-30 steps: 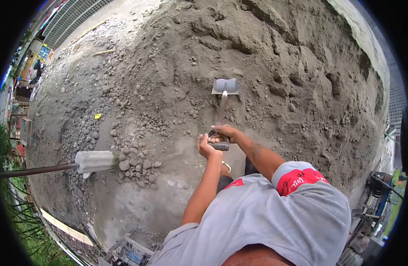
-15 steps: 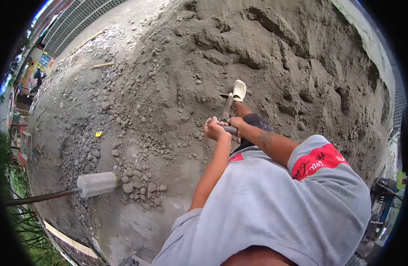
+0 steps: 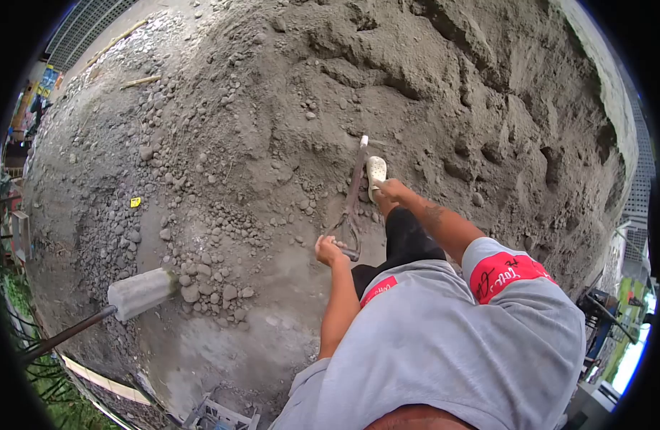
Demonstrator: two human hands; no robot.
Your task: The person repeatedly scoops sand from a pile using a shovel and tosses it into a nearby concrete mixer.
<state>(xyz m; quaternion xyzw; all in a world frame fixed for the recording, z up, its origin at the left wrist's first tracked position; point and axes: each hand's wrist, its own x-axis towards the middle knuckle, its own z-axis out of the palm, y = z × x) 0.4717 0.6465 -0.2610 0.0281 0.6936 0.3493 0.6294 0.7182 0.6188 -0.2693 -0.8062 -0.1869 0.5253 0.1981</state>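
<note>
Brown-shafted shovel [image 3: 355, 180], blade end mostly hidden in grey soil [image 3: 279, 107]. Left hand [image 3: 330, 249]: grip closed on end handle [image 3: 353, 254]. Right hand [image 3: 391, 190]: near pale shoe [image 3: 376, 172]; grip unclear. Judged sound practice: firm wrist, shaft aligned with effort, fingers clear of the shoe.

Grey shirt [image 3: 444, 337] with red lettered sleeve band [image 3: 507, 274], black shorts [image 3: 410, 240], pale clog [image 3: 376, 172].
</note>
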